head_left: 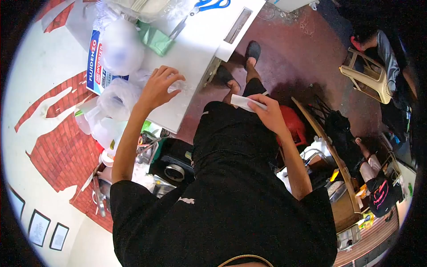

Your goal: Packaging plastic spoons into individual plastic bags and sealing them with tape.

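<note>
My left hand (162,87) is over the white top of a chest freezer (173,111), fingers spread and curled, beside crumpled clear plastic; whether it touches the plastic I cannot tell. Between the thumb and fingers of my right hand (267,110) is a small flat white piece (245,101), perhaps folded paper or plastic, in front of my lap. Blue-handled scissors (191,14) lie on the freezer, their blades reaching a green plastic packet (155,39). Near my left hand are a roll of clear plastic (118,100) and a rounded, translucent plastic bundle (122,46).
Below the freezer's corner stands a black appliance or speaker (173,167). A red plastic stool or chair (292,123) is by my right forearm, near a wooden board edge (323,137). A person (387,56) is by a beige plastic stool (367,73) at the right.
</note>
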The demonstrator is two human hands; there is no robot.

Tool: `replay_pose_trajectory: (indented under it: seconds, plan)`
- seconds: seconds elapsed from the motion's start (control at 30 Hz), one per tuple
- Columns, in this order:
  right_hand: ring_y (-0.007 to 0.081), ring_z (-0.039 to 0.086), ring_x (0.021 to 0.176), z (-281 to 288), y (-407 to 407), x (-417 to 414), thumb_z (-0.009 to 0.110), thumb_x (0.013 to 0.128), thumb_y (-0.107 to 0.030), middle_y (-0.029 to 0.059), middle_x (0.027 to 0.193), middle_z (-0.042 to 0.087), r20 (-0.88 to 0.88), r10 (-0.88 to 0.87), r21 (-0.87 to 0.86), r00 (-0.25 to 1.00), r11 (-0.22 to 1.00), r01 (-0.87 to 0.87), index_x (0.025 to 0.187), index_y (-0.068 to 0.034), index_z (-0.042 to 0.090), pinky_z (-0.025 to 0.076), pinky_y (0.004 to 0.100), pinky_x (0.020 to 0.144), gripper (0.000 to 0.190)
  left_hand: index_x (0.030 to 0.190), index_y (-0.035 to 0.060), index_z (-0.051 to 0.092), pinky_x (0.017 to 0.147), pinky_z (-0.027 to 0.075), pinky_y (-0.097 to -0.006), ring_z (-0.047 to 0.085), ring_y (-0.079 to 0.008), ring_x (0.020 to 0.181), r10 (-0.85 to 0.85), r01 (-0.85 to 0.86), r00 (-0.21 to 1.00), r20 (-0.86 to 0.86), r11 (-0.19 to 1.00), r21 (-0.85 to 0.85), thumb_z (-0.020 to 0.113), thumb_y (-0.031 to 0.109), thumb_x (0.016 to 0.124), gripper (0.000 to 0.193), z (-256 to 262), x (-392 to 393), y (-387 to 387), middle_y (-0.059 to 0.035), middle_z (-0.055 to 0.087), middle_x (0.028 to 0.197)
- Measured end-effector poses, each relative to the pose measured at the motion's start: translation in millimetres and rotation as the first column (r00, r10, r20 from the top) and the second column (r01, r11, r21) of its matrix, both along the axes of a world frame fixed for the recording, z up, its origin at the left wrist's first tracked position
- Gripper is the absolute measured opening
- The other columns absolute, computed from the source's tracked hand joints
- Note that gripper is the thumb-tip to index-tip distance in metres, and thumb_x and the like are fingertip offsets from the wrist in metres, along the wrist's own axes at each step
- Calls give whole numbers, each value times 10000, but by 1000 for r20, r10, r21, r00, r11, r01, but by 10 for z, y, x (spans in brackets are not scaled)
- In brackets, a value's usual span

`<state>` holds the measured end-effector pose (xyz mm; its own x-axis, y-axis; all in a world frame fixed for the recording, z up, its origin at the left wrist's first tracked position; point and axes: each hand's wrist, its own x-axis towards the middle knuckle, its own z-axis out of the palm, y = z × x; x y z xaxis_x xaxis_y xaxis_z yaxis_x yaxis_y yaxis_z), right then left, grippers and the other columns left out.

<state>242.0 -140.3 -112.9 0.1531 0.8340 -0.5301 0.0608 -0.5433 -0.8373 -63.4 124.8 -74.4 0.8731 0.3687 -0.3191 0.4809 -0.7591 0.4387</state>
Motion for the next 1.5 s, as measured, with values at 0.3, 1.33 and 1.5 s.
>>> replay_pose_trajectory:
  seconds: [0.3,1.33,1.5]
  plan:
    - [147,699,929,40,204,44,644,1041,-207,103,1065,749,-391,-10,-19,920,1000,2,1243,-21,598,546,321,803,279,1139,163,719,1039,482,-454,571,-304,1244,-36,3,985,168,982,191,845,169,786,375,-242,-226,102,-33,654,1218]
    - [144,711,783,70,1399,460,747,970,-151,107,986,750,-394,-164,71,904,976,208,1216,13,656,567,272,661,309,725,73,653,589,476,-398,608,-272,573,881,-885,402,249,444,-139,801,351,845,337,-29,1667,-87,-73,612,601]
    - [119,698,768,43,1712,631,765,961,-191,79,922,747,-322,-93,41,942,993,112,1099,5,732,545,262,642,242,694,75,628,550,467,-394,621,-273,554,910,-914,393,133,402,-45,806,440,818,425,-9,1836,86,-69,617,579]
